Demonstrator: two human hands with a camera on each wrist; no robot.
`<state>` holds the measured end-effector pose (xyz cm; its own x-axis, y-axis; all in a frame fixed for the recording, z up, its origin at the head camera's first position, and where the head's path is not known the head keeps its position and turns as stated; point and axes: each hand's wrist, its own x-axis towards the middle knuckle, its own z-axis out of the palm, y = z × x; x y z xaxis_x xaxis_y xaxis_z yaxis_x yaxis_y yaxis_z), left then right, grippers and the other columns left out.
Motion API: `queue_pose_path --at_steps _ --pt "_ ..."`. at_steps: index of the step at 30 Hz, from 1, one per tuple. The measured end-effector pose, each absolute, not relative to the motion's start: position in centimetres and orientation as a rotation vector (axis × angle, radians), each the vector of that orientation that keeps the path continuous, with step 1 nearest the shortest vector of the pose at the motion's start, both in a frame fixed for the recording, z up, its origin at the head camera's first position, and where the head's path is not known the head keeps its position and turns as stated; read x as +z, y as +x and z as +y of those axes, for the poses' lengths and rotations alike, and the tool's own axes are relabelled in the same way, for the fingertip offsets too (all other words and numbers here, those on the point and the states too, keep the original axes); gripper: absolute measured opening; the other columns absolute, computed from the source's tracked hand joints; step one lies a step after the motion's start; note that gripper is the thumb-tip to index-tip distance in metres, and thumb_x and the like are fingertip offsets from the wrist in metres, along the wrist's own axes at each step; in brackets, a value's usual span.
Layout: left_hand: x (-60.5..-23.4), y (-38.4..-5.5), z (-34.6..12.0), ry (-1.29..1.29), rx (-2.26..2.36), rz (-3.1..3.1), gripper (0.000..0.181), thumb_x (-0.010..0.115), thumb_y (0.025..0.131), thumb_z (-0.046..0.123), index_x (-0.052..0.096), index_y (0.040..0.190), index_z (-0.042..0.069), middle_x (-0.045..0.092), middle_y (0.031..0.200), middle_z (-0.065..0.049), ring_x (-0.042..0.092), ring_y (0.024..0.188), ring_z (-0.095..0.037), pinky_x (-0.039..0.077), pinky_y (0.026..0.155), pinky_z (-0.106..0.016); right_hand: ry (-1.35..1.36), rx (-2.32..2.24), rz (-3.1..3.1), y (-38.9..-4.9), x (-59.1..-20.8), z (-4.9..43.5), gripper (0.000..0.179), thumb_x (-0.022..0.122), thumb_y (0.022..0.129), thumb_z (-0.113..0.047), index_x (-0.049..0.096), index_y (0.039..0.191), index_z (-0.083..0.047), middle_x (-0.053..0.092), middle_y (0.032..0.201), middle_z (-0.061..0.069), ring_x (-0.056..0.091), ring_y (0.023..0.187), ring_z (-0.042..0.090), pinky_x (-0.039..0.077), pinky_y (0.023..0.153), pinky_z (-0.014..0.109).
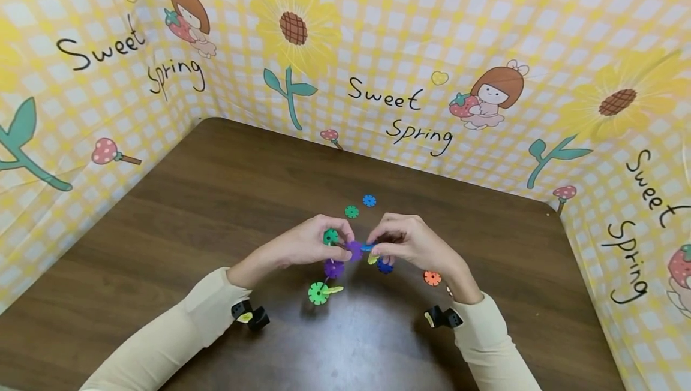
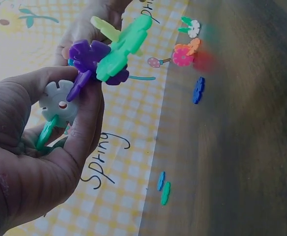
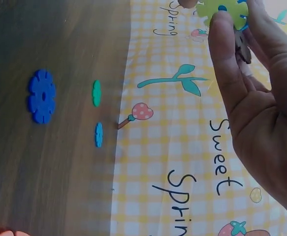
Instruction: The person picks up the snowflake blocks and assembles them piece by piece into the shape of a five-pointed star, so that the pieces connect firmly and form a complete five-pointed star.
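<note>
Near the middle of the table, my left hand [image 1: 310, 246] pinches a purple notched disc [image 1: 354, 251], part of a chain of interlocking flower-shaped discs. In the left wrist view the chain shows a white disc [image 2: 58, 101], a green disc [image 2: 46, 132], a purple disc [image 2: 86, 56] and a light green disc [image 2: 126, 46] with a yellow one crossing it. Facing it, my right hand [image 1: 415, 244] pinches a blue disc [image 1: 367, 247] with its edge at the purple disc. A yellow-green disc [image 3: 222, 11] and a dark disc [image 3: 242, 47] are by the right fingers.
On the brown table [image 1: 216, 199] lie a dark blue disc [image 3: 42, 96], a green disc [image 1: 351, 211] and a smaller blue disc [image 1: 369, 200]. An orange disc [image 1: 432, 277] is by the right wrist, linked to a pink disc [image 2: 182, 57]. Checked cloth [image 1: 378, 37] surrounds the table's far sides.
</note>
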<state>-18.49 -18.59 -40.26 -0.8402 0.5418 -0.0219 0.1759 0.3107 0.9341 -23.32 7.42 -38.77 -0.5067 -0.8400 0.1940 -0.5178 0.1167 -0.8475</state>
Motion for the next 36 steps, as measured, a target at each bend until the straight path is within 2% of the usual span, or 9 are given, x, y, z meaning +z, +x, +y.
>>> queue_pose_path --at_steps 4,6,10,13,18,25,30,33,36 --pt "-40.1 -18.3 -18.5 0.655 1.491 2.343 0.011 0.076 0.089 0.018 0.070 0.096 0.012 0.069 0.090 0.002 0.058 0.082 -0.015 0.047 0.065 -0.029 -1.229 -1.358 2.001 -23.7 -38.7 7.7 0.016 0.064 0.097 -0.002 0.069 0.111 -0.002 0.066 0.091 0.010 0.067 0.070 0.038 0.059 0.064 0.040" --pt "-40.0 -18.0 -18.5 0.664 1.467 2.394 0.011 0.077 0.088 0.019 0.071 0.095 0.013 0.069 0.087 0.004 0.056 0.074 -0.013 0.045 0.061 -0.027 -1.162 -1.381 1.982 -23.9 -38.7 7.9 0.016 0.063 0.098 -0.002 0.068 0.113 0.000 0.069 0.090 0.011 0.067 0.072 0.042 0.059 0.067 0.040" --pt "-39.9 -17.7 -18.0 0.672 1.437 2.475 0.010 0.077 0.087 0.020 0.071 0.095 0.015 0.069 0.083 0.007 0.045 0.055 -0.007 0.037 0.051 -0.023 -1.105 -1.419 1.963 -24.0 -38.7 8.2 0.015 0.063 0.098 -0.003 0.068 0.110 0.003 0.072 0.084 0.011 0.067 0.071 0.041 0.059 0.069 0.043" --pt "-39.7 -17.5 -17.7 0.650 1.480 2.492 0.009 0.077 0.087 0.017 0.071 0.093 0.014 0.067 0.082 0.006 0.040 0.048 -0.006 0.035 0.046 -0.022 -1.124 -1.441 1.955 -24.0 -38.6 8.2 0.014 0.063 0.098 -0.004 0.068 0.108 0.006 0.072 0.083 0.011 0.069 0.069 0.035 0.059 0.068 0.043" --pt "-39.5 -17.2 -17.2 0.589 1.574 2.486 0.007 0.076 0.088 0.014 0.071 0.092 0.012 0.067 0.083 0.002 0.049 0.050 -0.009 0.041 0.046 -0.024 -1.117 -1.475 1.946 -24.1 -38.3 8.0 0.012 0.064 0.097 -0.004 0.068 0.106 0.004 0.072 0.082 0.012 0.070 0.068 0.027 0.059 0.067 0.042" --pt "-39.7 -17.3 -16.7 0.565 1.598 2.432 0.009 0.075 0.090 0.013 0.069 0.095 0.008 0.067 0.084 0.000 0.060 0.063 -0.014 0.050 0.056 -0.027 -1.085 -1.461 1.975 -24.6 -38.0 8.0 0.012 0.065 0.097 -0.003 0.069 0.107 0.002 0.072 0.083 0.014 0.068 0.069 0.038 0.059 0.068 0.043" --pt "-40.1 -17.6 -16.2 0.598 1.566 2.354 0.024 0.077 0.090 0.022 0.066 0.105 0.007 0.069 0.094 -0.003 0.062 0.083 -0.015 0.051 0.063 -0.030 -1.103 -1.416 2.023 -25.2 -37.4 7.8 0.013 0.065 0.097 -0.005 0.071 0.108 -0.002 0.071 0.083 0.014 0.067 0.068 0.036 0.059 0.067 0.040" --pt "-40.1 -17.7 -16.0 0.565 1.580 2.270 0.035 0.075 0.092 0.026 0.060 0.116 0.006 0.071 0.096 -0.005 0.066 0.086 -0.018 0.052 0.062 -0.033 -1.133 -1.385 1.998 -25.4 -37.3 7.5 0.014 0.065 0.097 -0.003 0.071 0.110 -0.001 0.072 0.088 0.015 0.067 0.068 0.033 0.058 0.067 0.044" --pt "-40.1 -17.8 -15.6 0.548 1.595 2.184 0.044 0.069 0.096 0.031 0.053 0.129 0.006 0.073 0.091 -0.006 0.069 0.080 -0.021 0.051 0.058 -0.033 -1.148 -1.376 1.988 -25.4 -37.3 6.9 0.014 0.065 0.096 -0.003 0.071 0.109 -0.002 0.073 0.095 0.013 0.068 0.068 0.030 0.058 0.066 0.048"
